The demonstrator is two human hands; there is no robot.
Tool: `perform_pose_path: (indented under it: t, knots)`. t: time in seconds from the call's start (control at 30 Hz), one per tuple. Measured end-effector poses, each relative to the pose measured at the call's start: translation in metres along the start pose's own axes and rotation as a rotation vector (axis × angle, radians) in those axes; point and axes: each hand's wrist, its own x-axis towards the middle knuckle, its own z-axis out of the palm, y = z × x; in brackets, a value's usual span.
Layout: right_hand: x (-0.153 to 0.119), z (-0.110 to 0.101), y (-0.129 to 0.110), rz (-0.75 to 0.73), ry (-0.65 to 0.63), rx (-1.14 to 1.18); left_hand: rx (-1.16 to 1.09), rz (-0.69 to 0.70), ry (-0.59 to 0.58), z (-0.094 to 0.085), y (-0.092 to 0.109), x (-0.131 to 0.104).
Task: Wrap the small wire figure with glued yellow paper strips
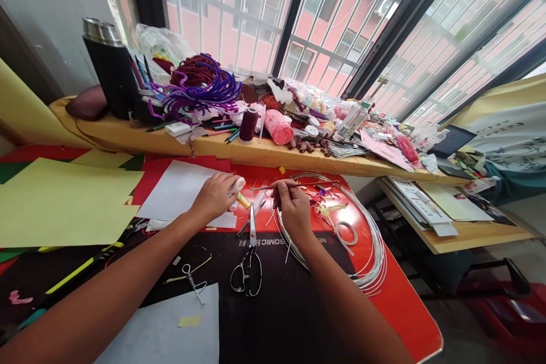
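My left hand [216,198] is closed around a small white tube [237,185] with a pinkish end; most of it is hidden in the fingers. Between the fingertips of my right hand [292,205] lies a thin brown stick [318,183], held almost level, its left end pointing at the tube. Below both hands, metal scissors [251,242] with black handles rest on a black mat [273,318]. A small yellow tube [243,200] lies just beside my left hand. Left of the scissors is a twisted wire figure [193,280].
A coil of pale wire [375,250] spreads over the red table [401,318] at right, near a roll of tape [346,233]. Yellow paper [63,202] and white paper [166,196] lie at left. The sill [191,145] holds a black flask [111,77], purple pipe cleaners [205,91] and thread [248,124].
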Motion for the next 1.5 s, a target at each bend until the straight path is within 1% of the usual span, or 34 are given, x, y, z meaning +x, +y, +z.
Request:
perform_pose_path:
  t: [0.17,0.23,0.3,0.4,0.47,0.57,0.63,0.73,0.8,0.83,0.9,1.0,1.07,1.13,1.23,1.33,1.43,1.5]
  knots:
    - [-0.014,-0.011,-0.006,0.082,0.084,0.162,-0.019,-0.104,-0.06,0.02,0.002,0.036]
    - [-0.023,-0.017,-0.01,0.108,0.085,0.191,-0.037,-0.139,-0.088,0.029,0.003,0.048]
    - [-0.031,-0.022,-0.013,0.131,0.09,0.194,-0.056,-0.179,-0.114,0.037,0.005,0.055]
    - [-0.042,-0.026,-0.015,0.169,0.102,0.225,-0.08,-0.239,-0.141,0.044,0.006,0.058]
    - [-0.048,-0.026,-0.015,0.194,0.097,0.257,-0.102,-0.262,-0.146,0.044,0.007,0.056]
    - [-0.057,-0.023,-0.015,0.214,0.074,0.271,-0.148,-0.267,-0.131,0.038,0.011,0.051]
    - [-0.064,-0.022,-0.015,0.223,0.065,0.272,-0.175,-0.266,-0.096,0.03,0.015,0.044]
    - [-0.075,-0.023,-0.014,0.236,0.065,0.291,-0.199,-0.264,-0.026,0.009,0.02,0.019]
    - [-0.085,-0.025,-0.013,0.249,0.054,0.308,-0.215,-0.244,-0.002,-0.011,0.023,-0.009]
    - [-0.091,-0.025,-0.013,0.26,0.041,0.315,-0.226,-0.219,0.01,-0.022,0.024,-0.027]
    - [-0.105,-0.025,-0.013,0.286,-0.007,0.318,-0.249,-0.106,0.032,-0.046,0.027,-0.066]
    - [-0.127,-0.021,-0.016,0.312,-0.099,0.304,-0.274,-0.03,-0.057,-0.077,0.033,-0.13]
    - [-0.141,-0.016,-0.019,0.314,-0.144,0.287,-0.261,0.074,-0.095,-0.09,0.036,-0.169]
    - [-0.155,-0.01,-0.022,0.305,-0.175,0.264,-0.222,0.182,-0.151,-0.096,0.036,-0.2]
    - [-0.171,0.002,-0.025,0.266,-0.218,0.205,-0.121,0.315,-0.158,-0.096,0.032,-0.23]
    - [-0.182,0.015,-0.028,0.2,-0.248,0.138,-0.028,0.41,-0.13,-0.09,0.028,-0.242]
    - [-0.189,0.026,-0.03,0.134,-0.247,0.07,0.044,0.48,-0.114,-0.084,0.025,-0.245]
    - [-0.193,0.03,-0.03,0.098,-0.248,0.009,0.081,0.499,-0.103,-0.081,0.024,-0.246]
